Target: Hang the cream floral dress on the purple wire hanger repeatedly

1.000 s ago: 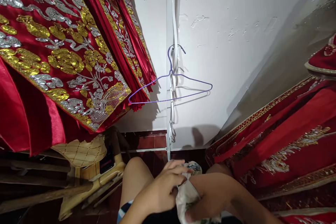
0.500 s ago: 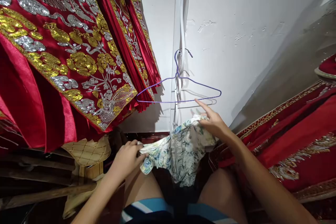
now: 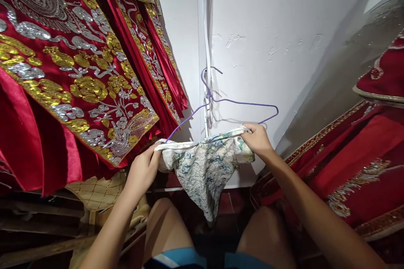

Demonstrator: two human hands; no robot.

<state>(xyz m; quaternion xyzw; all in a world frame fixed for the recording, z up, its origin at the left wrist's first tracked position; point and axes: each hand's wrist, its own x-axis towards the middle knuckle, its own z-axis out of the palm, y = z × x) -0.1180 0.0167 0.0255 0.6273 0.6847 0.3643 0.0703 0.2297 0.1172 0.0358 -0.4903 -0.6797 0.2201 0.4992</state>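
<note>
A floral garment [image 3: 206,168] in white, blue and green is stretched between my two hands, its lower part hanging to a point. My left hand [image 3: 147,166] grips the left end of its top edge. On the right end, my right hand [image 3: 255,136] pinches the same edge. A purple wire hanger [image 3: 243,102] hangs by its hook against a white strap on the wall. The garment's top edge covers the hanger's bottom bar, and both hands are at the hanger's lower corners.
Red costumes with gold and silver sequins [image 3: 90,88] hang at the left. More red beaded cloth [image 3: 356,176] is at the right. A wooden chair [image 3: 97,193] stands at the lower left. Behind the hanger is a white wall [image 3: 261,21].
Both hands have raised the garment to the hanger and pulled its top edge straight. The right fingers have closed on the cloth. The hanger now tilts slightly, and the view has shifted.
</note>
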